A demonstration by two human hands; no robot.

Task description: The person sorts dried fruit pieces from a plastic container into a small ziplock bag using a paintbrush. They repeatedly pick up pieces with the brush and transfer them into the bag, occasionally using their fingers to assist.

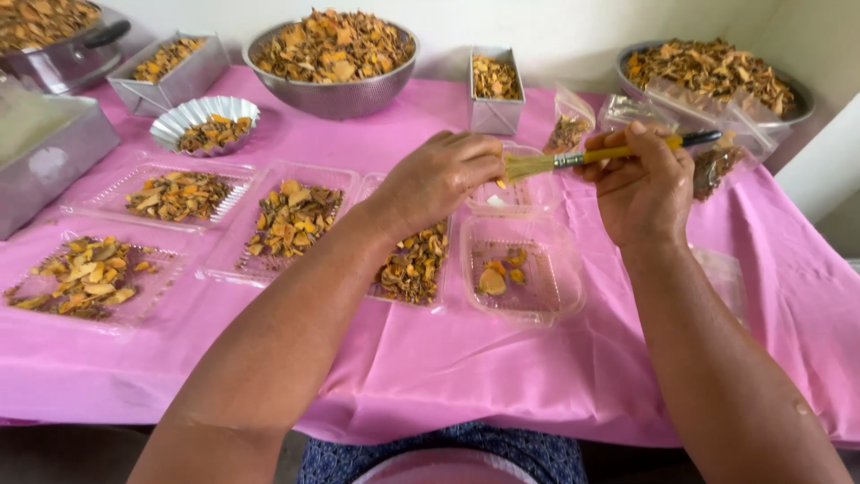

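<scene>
Clear clamshell box (568, 269); few orange slices (498, 274)

Pink cloth (466, 367); on it, orange-and-brown chips (291, 218) in clear trays (309, 172) and silver bowls (331, 99). Above the cloth, brush (591, 158): yellow handle, black tip, straw-coloured bristles. Below its edge, blue patterned garment (528, 453).

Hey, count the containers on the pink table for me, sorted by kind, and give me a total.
Clear plastic trays: 5
Round metal bowls and pans: 3
Rectangular metal tins: 3
Fluted metal dish: 1
Clear plastic bags: 3, as far as shows
Total: 15
</scene>
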